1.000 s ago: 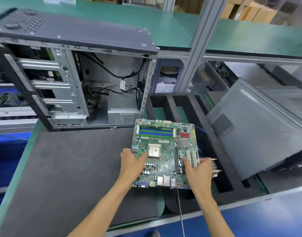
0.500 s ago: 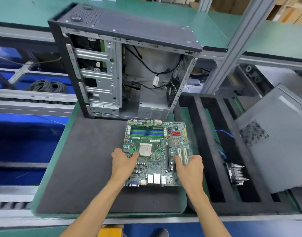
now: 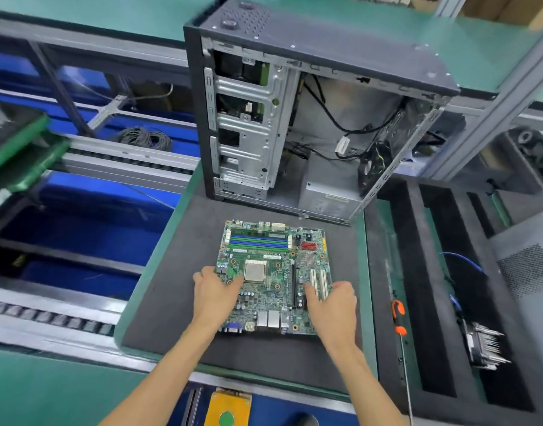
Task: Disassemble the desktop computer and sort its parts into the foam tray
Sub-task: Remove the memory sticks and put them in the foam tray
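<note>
here, at the left of the frame, blurred conveyor rails point(image 3: 88, 167) and blue bins sit beside the work area and play no part in the step. moving toward the middle, the motherboard point(image 3: 273, 278) lies flat on the dark foam mat point(image 3: 171, 302) that covers the surface, just below the opened computer case point(image 3: 310, 118) standing upright in the upper middle. the left hand point(image 3: 213, 292) grips the board's left edge, thumb lying on top near the cpu socket point(image 3: 255, 271), the other fingers over the rim. the right hand point(image 3: 334, 302) grasps the right edge by the white expansion slots point(image 3: 318, 282), thumb on the board; whether its fingers reach under i cannot tell.

the step in hand looks like moving the board across to the foam tray point(image 3: 417, 272) at the right of the frame. to do it well, i would keep both grips on the bare edges, away from the socket and the small capacitors, lift level so no corner drags on the mat, and carry it over the orange-handled screwdriver point(image 3: 399, 321) lying just beside the mat. the heatsink point(image 3: 482, 345) already rests in a slot at the lower right, so a different, free slot should be chosen. lower the board gently edge-first, rear ports clear of the foam walls, and let go only once it sits supported.
</note>
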Demonstrator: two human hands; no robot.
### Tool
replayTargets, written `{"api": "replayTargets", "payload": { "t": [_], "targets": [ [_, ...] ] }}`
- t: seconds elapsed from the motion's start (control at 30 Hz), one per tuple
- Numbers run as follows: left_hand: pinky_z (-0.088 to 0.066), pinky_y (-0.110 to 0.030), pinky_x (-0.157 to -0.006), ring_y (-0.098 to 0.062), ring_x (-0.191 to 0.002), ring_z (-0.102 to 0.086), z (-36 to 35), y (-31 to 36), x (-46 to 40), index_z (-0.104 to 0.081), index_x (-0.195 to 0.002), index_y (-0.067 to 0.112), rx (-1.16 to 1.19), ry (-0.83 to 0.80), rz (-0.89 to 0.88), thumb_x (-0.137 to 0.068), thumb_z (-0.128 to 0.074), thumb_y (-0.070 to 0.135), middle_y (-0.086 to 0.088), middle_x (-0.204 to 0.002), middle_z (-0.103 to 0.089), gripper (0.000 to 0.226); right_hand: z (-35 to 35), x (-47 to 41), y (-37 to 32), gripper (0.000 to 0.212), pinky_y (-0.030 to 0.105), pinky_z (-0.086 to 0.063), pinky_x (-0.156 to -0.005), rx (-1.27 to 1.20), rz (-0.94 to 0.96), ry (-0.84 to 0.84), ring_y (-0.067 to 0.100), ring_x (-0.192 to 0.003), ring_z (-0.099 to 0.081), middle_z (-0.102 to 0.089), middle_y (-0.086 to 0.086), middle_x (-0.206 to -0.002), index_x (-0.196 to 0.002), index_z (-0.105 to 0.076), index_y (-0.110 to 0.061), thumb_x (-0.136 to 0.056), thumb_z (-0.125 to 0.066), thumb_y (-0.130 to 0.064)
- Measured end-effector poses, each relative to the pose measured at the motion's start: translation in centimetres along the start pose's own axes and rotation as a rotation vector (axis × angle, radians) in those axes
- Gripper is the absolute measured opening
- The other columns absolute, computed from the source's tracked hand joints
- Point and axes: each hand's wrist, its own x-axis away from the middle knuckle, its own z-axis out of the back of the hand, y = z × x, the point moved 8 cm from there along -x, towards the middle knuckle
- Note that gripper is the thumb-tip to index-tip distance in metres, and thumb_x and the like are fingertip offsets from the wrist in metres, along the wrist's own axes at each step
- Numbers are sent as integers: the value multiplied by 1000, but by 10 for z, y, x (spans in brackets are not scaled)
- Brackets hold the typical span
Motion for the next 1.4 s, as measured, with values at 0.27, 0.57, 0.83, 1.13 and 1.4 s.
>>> {"api": "replayTargets", "payload": {
  "t": [0.27, 0.57, 0.83, 1.13, 1.4],
  "targets": [
    [-48, -37, -80, -27, -109, -48, -1, 6, 8, -43, -131, 2, -312, 77, -146, -92, -60, 51, -12, -123, -41, 65, 8, 0, 3, 55, 35, -44, -81, 205, 79, 58, 22, -94, -41, -44, 4, -101, -107, -54, -5, -88, -69, -55],
    [-44, -31, -87, -20, -102, -56, 34, 33, -51, -62, -114, 8, 25, 150, -248, -98, -56, 40, -5, -109, -58, 37, 19, -44, -29, 67, 47, -37, -97, 104, 160, 152, 32, -114, -46, -51, 14, -122, -129, -52, -5, -89, -66, -56],
    [-52, -40, -89, -20, -90, -66, 12, 42, -88, -68, -92, 17, 215, 141, -136, -93, -66, 35, 4, -86, -69, 18, -25, -105, -44, 76, 44, -27, -107, 146, 140, 31, 27, -123, -35, -43, 8, -130, -145, -47, -14, -89, -59, -64],
    [-52, -49, -85, -19, -81, -60, 9, 39, -88, -67, -102, 19, 161, 127, -264, -97, -60, 28, -3, -90, -64, 12, -34, -103, -38, 82, 40, -22, -102, 163, 205, 90, 23, -119, -31, -39, 6, -128, -143, -49, -19, -83, -59, -74],
    [-27, -33, -92, -20, -99, -41, -3, 41, -89, -61, -96, 12, 9, 252, -254, -99, -49, 17, -6, -109, -49, 13, -35, -104, -40, 77, 43, -26, -102, 187, 186, 105, 24, -119, -33, -39, 4, -126, -140, -49, -20, -83, -60, -71]
  ]
}}
